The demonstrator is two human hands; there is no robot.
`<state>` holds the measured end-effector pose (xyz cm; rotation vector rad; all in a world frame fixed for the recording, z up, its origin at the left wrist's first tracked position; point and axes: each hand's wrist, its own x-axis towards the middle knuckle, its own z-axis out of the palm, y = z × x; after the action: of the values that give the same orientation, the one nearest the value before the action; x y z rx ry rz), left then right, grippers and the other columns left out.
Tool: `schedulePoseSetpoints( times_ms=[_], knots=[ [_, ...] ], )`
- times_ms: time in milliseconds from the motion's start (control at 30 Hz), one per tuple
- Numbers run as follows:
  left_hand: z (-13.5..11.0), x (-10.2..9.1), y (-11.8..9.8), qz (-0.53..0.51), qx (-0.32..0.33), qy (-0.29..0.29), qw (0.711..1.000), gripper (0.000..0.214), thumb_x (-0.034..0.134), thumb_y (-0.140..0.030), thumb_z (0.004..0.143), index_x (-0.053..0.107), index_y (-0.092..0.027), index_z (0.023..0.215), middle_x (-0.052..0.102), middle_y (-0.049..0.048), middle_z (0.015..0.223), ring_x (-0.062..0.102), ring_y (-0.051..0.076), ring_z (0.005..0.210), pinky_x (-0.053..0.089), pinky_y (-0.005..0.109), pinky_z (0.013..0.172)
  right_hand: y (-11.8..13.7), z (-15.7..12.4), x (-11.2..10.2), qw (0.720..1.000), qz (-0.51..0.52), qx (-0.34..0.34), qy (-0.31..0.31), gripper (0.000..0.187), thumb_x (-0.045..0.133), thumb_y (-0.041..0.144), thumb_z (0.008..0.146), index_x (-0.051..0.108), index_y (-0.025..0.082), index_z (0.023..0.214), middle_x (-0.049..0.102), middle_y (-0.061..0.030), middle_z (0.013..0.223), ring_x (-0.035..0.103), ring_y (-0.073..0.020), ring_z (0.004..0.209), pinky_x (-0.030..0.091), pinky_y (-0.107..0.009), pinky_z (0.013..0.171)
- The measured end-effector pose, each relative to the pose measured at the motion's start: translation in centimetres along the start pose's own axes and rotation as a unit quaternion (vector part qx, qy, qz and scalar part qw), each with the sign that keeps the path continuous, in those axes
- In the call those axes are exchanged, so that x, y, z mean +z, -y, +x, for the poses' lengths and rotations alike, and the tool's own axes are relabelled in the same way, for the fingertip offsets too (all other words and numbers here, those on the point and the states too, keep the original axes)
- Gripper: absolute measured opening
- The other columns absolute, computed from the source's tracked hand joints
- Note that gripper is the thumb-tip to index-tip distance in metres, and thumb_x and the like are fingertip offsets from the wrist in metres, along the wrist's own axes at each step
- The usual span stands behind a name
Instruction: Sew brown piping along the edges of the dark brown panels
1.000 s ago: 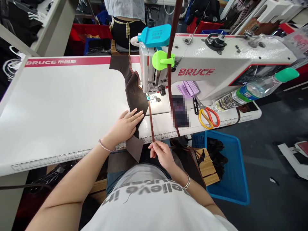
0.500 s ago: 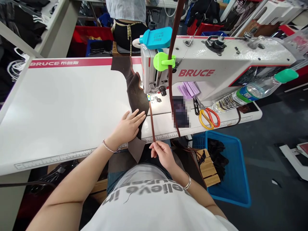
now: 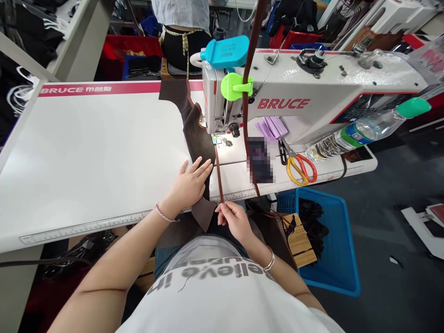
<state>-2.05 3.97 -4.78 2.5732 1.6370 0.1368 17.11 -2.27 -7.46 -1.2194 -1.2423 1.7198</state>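
Note:
My left hand (image 3: 192,183) lies flat with fingers spread on a dark brown piece of fabric (image 3: 197,132), left of the needle area. The fabric runs under the head of the white sewing machine (image 3: 287,78) and hangs over the table's front edge. My right hand (image 3: 234,219) pinches the lower end of a narrow reddish-brown binding strip (image 3: 219,178) at the table edge. Taut and nearly straight, that strip leads up to a small guide (image 3: 214,140) by the presser foot. The needle itself is too small to make out.
Orange-and-red-handled scissors (image 3: 301,167), purple papers (image 3: 271,127) and a plastic bottle (image 3: 350,134) sit right on the white table (image 3: 93,152). Another brown strip (image 3: 246,106) hangs before the machine. Below stands a blue basket (image 3: 342,240). A person (image 3: 182,18) is behind the table.
My left hand has shifted slightly right with the fabric, whose hanging corner has also moved right. My right hand keeps its pinch on the strip, almost in place.

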Motion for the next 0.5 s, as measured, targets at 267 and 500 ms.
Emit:
schedulePoseSetpoints(
  times_ms=[267,500],
  knots=[
    [0.4,0.5,-1.0,-0.008,-0.022,-0.019,1.000,0.059,0.030,-0.015,0.091,0.036,-0.015,0.149,0.036,0.0070,0.155,0.028,0.034,0.145,0.024,0.063,0.113,0.1,0.1,-0.1,1.000,0.000,0.009,-0.016,0.040,0.052,0.055,0.088,0.060,0.018,0.075,0.054,0.0016,0.049,0.049,-0.0114,0.047,0.039,-0.023,0.048],
    [1.0,0.8,-1.8,-0.014,-0.033,-0.032,0.999,0.057,0.032,-0.015,0.091,0.040,-0.008,0.146,0.038,0.0101,0.154,0.028,0.034,0.145,0.026,0.055,0.116,0.1,0.3,-0.2,0.999,-0.002,0.004,-0.031,0.040,0.052,0.055,0.087,0.060,0.018,0.074,0.054,0.0014,0.049,0.048,-0.0113,0.047,0.039,-0.024,0.048]
  ],
)
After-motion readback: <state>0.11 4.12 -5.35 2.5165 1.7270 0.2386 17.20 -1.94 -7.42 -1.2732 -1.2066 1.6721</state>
